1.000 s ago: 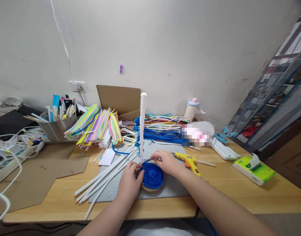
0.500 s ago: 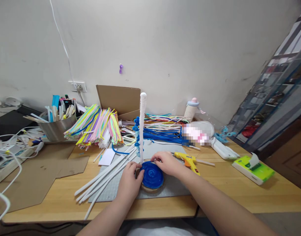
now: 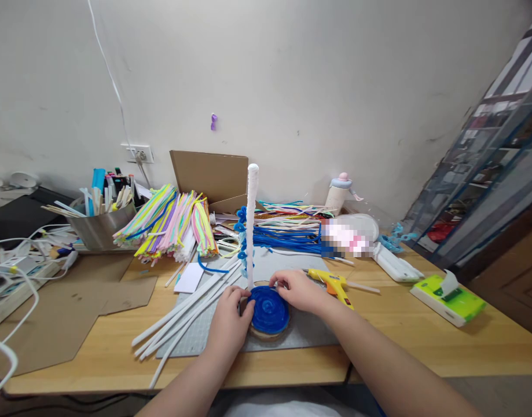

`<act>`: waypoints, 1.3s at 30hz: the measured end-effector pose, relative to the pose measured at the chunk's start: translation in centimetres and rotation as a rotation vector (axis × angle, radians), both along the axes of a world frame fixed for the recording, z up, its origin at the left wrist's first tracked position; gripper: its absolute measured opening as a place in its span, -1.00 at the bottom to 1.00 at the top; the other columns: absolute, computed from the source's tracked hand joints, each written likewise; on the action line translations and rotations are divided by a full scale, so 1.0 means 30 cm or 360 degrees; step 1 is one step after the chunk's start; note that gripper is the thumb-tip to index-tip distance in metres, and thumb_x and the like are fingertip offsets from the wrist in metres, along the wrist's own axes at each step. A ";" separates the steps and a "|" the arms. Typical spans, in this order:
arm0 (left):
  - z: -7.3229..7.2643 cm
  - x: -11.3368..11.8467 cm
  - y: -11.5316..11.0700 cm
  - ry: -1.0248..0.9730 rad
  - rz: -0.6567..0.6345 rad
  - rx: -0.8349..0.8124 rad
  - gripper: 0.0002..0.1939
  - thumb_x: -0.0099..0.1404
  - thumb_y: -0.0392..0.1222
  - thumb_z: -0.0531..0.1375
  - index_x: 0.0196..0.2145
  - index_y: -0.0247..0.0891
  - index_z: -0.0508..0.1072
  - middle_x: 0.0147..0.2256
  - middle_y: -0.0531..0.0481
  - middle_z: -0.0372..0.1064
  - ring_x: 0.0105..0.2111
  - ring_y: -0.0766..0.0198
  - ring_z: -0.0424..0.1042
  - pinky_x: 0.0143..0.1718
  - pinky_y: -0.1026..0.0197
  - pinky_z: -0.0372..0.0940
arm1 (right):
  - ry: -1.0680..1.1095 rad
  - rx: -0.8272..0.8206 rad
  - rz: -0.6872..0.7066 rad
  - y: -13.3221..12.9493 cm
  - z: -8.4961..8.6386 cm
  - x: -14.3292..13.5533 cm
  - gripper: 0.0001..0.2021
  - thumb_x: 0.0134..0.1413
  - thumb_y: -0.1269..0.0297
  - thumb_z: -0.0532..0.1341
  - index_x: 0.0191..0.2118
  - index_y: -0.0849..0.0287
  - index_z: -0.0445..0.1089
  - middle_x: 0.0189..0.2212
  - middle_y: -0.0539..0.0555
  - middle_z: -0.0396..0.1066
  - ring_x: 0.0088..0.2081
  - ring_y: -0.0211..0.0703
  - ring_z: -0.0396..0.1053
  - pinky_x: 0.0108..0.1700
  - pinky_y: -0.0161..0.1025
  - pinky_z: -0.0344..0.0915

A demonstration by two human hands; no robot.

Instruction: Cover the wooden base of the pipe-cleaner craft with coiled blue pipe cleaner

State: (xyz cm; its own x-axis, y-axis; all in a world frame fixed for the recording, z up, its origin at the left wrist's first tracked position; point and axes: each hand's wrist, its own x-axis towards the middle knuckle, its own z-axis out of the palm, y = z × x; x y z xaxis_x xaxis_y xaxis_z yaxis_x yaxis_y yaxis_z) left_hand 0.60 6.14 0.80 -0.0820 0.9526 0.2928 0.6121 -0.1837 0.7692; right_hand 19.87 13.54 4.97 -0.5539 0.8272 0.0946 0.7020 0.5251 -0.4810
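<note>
A round blue coil (image 3: 269, 310), seemingly of fuzzy pipe cleaners, lies flat on a tan round base (image 3: 270, 336) in front of me. My left hand (image 3: 231, 317) is closed on the coil's left edge, thumb on top and fingers curled at the rim. At the upper right edge, my right hand (image 3: 295, 289) has its bent fingertips pinched against the rim. From the back of the base rises an upright white fuzzy pole (image 3: 250, 226). Blue curled decorations (image 3: 242, 231) run along the pole's left side.
White sticks (image 3: 187, 313) lie left of the base on a grey cutting mat (image 3: 309, 337). A yellow glue gun (image 3: 333, 282) rests to the right, near a tissue pack (image 3: 448, 301). Behind are pipe cleaner bundles (image 3: 170, 226), blue stems (image 3: 287, 238) and a bottle (image 3: 337, 196).
My right hand has shifted very slightly to the right along the coil's rim. The left hand, coil and white pole have stayed in place.
</note>
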 end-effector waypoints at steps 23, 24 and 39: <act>0.005 0.001 0.000 -0.0006 0.0001 -0.0002 -0.83 0.20 -0.17 0.11 -0.28 -0.22 0.45 -0.24 -0.09 0.33 -0.20 0.13 0.37 -0.12 0.07 0.28 | 0.0162 0.0030 -0.0082 -0.014 -0.024 0.035 -0.85 -0.01 0.36 0.15 -0.33 0.11 0.47 -0.44 -0.03 0.47 -0.41 -0.23 0.32 -0.29 -0.30 0.11; 0.005 0.001 0.000 -0.0010 0.0002 -0.0002 -0.83 0.20 -0.17 0.11 -0.28 -0.22 0.45 -0.24 -0.09 0.33 -0.20 0.13 0.37 -0.12 0.07 0.28 | 0.0167 0.0036 -0.0068 -0.014 -0.028 0.039 -0.83 -0.01 0.39 0.14 -0.33 0.10 0.48 -0.44 -0.03 0.47 -0.40 -0.23 0.32 -0.30 -0.30 0.12; 0.005 0.001 0.000 -0.0001 0.0000 0.0005 -0.83 0.21 -0.17 0.10 -0.28 -0.22 0.45 -0.24 -0.09 0.33 -0.19 0.12 0.37 -0.10 0.05 0.28 | 0.0020 0.0114 -0.0024 -0.024 -0.017 0.041 -0.77 0.06 0.41 0.11 -0.29 0.04 0.50 -0.29 0.01 0.51 -0.24 -0.14 0.38 -0.09 -0.13 0.06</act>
State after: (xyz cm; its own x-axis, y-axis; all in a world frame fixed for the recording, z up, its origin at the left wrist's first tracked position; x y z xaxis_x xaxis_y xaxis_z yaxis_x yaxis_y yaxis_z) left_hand 0.63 6.12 0.94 -0.0822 0.9517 0.2957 0.6115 -0.1861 0.7690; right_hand 21.11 12.81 4.46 -0.5401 0.8261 0.1606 0.7042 0.5481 -0.4513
